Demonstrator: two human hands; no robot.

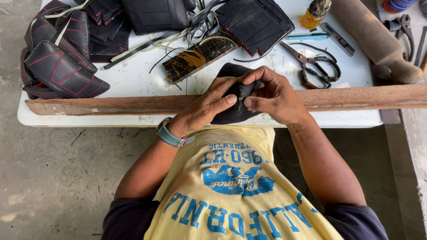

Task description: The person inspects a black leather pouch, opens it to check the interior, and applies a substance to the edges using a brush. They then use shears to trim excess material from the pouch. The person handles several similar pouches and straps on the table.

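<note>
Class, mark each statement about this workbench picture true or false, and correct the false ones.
1. Both hands hold the black leather piece. True.
2. The left hand wears a wristwatch on its wrist. True.
3. The scissors are in the right hand. False: they lie on the white table, beyond that hand.
4. The wooden plank stands upright. False: it lies flat along the table's near edge.
</note>
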